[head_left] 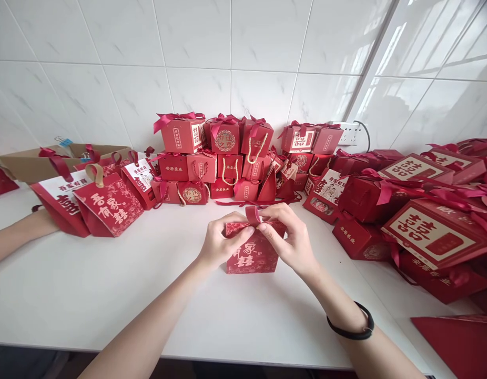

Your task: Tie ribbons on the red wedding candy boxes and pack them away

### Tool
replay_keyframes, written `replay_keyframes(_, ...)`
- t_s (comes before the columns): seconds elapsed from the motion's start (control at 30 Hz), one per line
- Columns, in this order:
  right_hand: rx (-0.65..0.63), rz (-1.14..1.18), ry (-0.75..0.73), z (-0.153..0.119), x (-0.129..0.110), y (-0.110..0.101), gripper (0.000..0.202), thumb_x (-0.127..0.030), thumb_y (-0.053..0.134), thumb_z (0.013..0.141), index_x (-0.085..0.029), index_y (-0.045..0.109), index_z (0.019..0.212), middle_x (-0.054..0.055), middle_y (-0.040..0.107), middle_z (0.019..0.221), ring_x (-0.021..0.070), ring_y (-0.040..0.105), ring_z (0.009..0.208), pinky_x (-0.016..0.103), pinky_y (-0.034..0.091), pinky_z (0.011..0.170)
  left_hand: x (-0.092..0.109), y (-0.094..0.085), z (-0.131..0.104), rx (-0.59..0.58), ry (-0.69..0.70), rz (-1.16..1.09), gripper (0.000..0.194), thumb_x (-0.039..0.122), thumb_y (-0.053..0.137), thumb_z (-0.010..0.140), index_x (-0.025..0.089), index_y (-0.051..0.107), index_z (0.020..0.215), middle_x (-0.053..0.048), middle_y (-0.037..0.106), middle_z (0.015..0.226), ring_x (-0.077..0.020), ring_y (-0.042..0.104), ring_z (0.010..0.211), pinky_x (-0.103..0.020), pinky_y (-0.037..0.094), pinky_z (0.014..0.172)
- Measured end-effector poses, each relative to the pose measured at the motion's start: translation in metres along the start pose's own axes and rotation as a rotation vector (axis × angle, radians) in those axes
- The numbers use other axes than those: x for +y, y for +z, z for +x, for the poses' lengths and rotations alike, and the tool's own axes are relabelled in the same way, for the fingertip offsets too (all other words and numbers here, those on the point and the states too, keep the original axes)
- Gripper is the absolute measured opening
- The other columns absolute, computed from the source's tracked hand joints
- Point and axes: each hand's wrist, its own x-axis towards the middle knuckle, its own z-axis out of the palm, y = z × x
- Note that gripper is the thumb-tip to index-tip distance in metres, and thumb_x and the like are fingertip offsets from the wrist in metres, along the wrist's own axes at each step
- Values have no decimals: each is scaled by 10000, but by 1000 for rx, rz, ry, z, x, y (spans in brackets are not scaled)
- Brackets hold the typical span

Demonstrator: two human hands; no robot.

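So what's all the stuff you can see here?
red box: one, red with white characters, table centre, between both hands
ribbon: one, red, on top of that box, pinched by fingers
stacked boxes: many, red, against the back wall
flat bags: several, red and white, left side
large boxes: many, red with ribbons, right side
cardboard box: one, brown, far left
wall socket: one, white, back wall
table: one, white
another person's arm: one, left edge
wristband: one, black, right wrist
left hand: on the box top
right hand: at the ribbon
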Motion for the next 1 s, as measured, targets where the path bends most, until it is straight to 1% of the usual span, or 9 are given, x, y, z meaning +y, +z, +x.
replay_keyframes(0.37,2,127,156,2,-5,2,149,-268,566,851,-207,664,756,33,570,819,150,552,793,295,469,732,2,1,1,0,16,-14,144,291,614,768,156,646,728,-19,634,710,-132,580,659,-233,455,624)
replay_keyframes(0.6,11,146,203,2,-3,2,191,-320,567,848,-203,654,723,32,582,794,158,561,795,298,467,740,2,1,1,-8,-44,-33,176,327,602,780,157,622,733,-21,602,707,-134,547,665,-241,438,632)
replay_keyframes(0.7,27,144,288,2,3,2,184,-361,593,823,-211,618,927,36,599,892,171,575,858,321,463,804,-3,4,0,-36,-154,-93,245,352,600,775,165,525,635,20,487,582,-100,455,552,-222,383,539)
replay_keyframes(0.73,16,168,334,2,6,2,297,-371,612,805,-219,561,1055,40,601,945,177,577,888,331,463,825,-5,4,1,-26,-199,-108,283,365,603,768,168,482,605,33,442,544,-90,416,514,-217,356,503)
replay_keyframes(0.8,-44,258,443,2,12,1,556,-381,639,775,-233,382,1245,54,588,1048,184,579,931,347,470,840,-9,5,2,56,-282,-124,336,393,622,746,172,431,580,47,393,510,-79,375,478,-210,320,468)
replay_keyframes(0.83,-90,312,499,2,15,1,612,-380,639,769,-237,325,1275,60,581,1079,185,582,934,353,477,833,-11,4,3,121,-320,-132,345,406,635,731,172,430,582,49,393,511,-78,376,476,-208,316,464)
replay_keyframes(0.87,-139,354,550,3,17,0,596,-376,630,771,-233,330,1265,66,580,1092,186,587,927,355,483,823,-13,3,4,187,-356,-150,345,418,652,712,171,442,594,48,405,521,-80,389,480,-206,321,467)
replay_keyframes(0.93,-225,401,654,5,22,-1,441,-363,617,772,-205,454,1151,69,599,1069,189,598,897,351,488,805,-15,-1,8,289,-435,-229,338,439,678,676,167,482,633,39,452,552,-92,438,500,-208,352,486)
replay_keyframes(1.0,-286,459,781,7,24,-2,279,-346,620,766,-174,561,978,69,632,1004,190,611,854,334,490,779,-17,-5,12,319,-531,-384,337,471,658,672,162,524,684,19,513,595,-114,496,531,-221,397,517)
